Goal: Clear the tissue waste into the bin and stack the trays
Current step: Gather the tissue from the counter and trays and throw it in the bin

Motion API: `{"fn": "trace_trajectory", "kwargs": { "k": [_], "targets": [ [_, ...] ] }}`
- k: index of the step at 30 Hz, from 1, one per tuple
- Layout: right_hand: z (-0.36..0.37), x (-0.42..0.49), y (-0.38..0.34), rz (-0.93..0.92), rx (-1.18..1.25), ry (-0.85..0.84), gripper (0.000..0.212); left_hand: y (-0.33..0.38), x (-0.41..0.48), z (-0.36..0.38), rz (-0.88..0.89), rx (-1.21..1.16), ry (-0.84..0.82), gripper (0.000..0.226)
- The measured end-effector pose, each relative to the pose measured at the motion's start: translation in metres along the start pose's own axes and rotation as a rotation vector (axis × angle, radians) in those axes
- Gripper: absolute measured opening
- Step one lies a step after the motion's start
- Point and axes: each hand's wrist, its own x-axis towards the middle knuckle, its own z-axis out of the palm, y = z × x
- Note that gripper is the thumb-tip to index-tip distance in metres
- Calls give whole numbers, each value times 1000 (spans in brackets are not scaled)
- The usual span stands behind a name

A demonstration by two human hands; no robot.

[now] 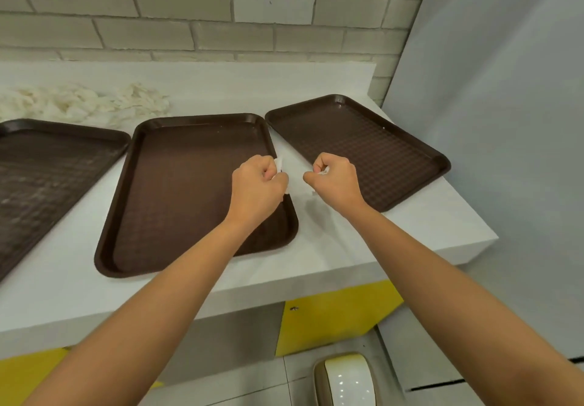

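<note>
Three brown trays lie flat, side by side, on a white bench [331, 241] against a pale brick wall [189, 10]. The left tray [47, 168] is partly cut off by the frame. The middle tray [189, 190] sits lengthwise towards the wall. The right tray [373, 149] is angled, with one corner near the bench's far right edge. All three trays show bare textured floors.

The left hand [256, 181] is held over the right rim of the middle tray. Its fingers [265, 165] are curled tight into a fist around a white tissue scrap [279, 165], which shows at the thumb side. The right hand [335, 178] is over the near left edge of the right tray. Its fingers [325, 160] are likewise closed in a fist, pinching a second tissue scrap [324, 171]. The two fists are near each other but apart, with a strip of bare bench between them.

A loose tissue pile [79, 102] lies at the back left of the bench, behind the left and middle trays. Below the bench front are yellow panels [331, 320]. A glossy white, rounded lid [344, 377] stands on the floor; whether it is the bin cannot be told.
</note>
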Motion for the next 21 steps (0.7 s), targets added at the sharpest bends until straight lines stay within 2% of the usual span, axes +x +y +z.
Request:
{"fn": "trace_trajectory", "kwargs": {
  "k": [4, 8, 12, 15, 21],
  "targets": [
    [-23, -27, 15, -13, 36, -23, 19, 11, -32, 18, -15, -10, -17, 38],
    [-55, -55, 40, -13, 62, -53, 20, 29, -70, 46, -89, -176, -17, 25],
    [-87, -84, 71, -33, 100, -94, 15, 36, -108, 76, -133, -219, -5, 42],
    [-100, -108, 98, -28, 115, -138, 15, 34, -138, 99, -173, -178, -6, 35],
    [-100, -156, 157, 32, 54, -298, 43, 9, -198, 141, -309, -187, -54, 23]
  ]
}}
